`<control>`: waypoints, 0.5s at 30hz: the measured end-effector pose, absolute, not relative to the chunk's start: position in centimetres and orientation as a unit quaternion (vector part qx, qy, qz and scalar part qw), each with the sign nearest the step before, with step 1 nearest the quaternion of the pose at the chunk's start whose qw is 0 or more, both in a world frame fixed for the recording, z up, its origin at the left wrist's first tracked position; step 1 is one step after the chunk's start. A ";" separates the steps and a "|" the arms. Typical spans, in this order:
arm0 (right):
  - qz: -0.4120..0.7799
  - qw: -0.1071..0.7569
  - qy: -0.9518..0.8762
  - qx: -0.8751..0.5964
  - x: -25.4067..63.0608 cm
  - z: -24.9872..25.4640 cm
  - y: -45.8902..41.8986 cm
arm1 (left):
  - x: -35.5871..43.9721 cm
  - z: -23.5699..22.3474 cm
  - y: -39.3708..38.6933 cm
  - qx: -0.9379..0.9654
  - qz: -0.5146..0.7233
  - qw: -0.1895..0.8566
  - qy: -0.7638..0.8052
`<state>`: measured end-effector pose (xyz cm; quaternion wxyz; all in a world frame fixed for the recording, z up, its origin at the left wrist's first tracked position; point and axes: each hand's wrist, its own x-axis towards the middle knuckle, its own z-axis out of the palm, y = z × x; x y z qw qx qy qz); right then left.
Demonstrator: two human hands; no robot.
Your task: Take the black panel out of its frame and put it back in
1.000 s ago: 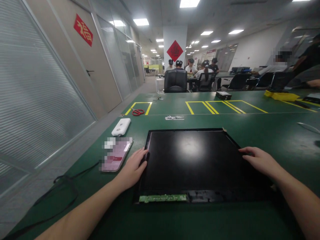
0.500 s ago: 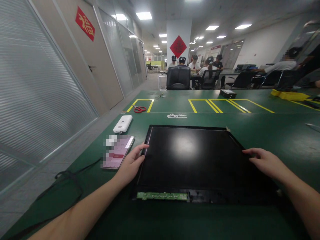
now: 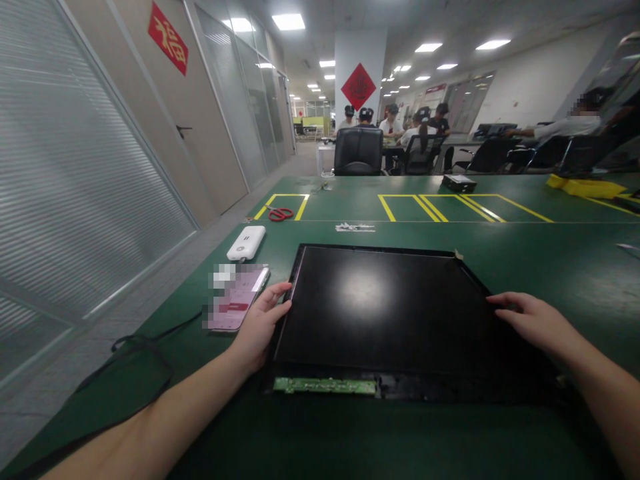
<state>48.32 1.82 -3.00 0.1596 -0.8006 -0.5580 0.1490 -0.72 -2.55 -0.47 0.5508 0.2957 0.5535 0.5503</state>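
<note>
A black LCD screen panel (image 3: 380, 313) lies face up on the green table in front of me, light glaring off its middle. Along its near edge runs a narrow green circuit board (image 3: 325, 386). My left hand (image 3: 260, 327) grips the panel's left edge, thumb and fingers against the frame. At the opposite edge, my right hand (image 3: 530, 320) holds the frame between thumb and fingers. The undersides of both grips are hidden. Just left of my left hand lies a phone (image 3: 235, 303) with a lit, partly blurred display.
Beyond the phone are a white power bank (image 3: 246, 243) and red-handled scissors (image 3: 281, 213). White scraps (image 3: 355, 227) lie behind the panel. A black box (image 3: 459, 183) and a yellow object (image 3: 583, 187) sit at the far edge. A black cable (image 3: 143, 340) trails at left. People sit beyond a chair (image 3: 359, 150).
My left fingers have shifted slightly outward along the panel's left edge. The panel stays in place on the table; the view has tilted slightly.
</note>
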 end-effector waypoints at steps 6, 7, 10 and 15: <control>0.164 0.171 -0.556 -0.797 48.5 -3.1 1.8 | -0.9 -0.6 -2.4 0.270 0.542 0.593 0.531; 0.162 0.175 -0.556 -0.796 48.6 -3.2 1.9 | -1.0 -0.6 -2.4 0.268 0.538 0.598 0.530; 0.165 0.183 -0.554 -0.795 48.8 -3.3 2.0 | -1.2 -0.7 -2.3 0.267 0.530 0.611 0.523; 0.181 0.192 -0.535 -0.802 49.0 -3.6 2.1 | -1.5 -0.7 -2.4 0.267 0.515 0.634 0.511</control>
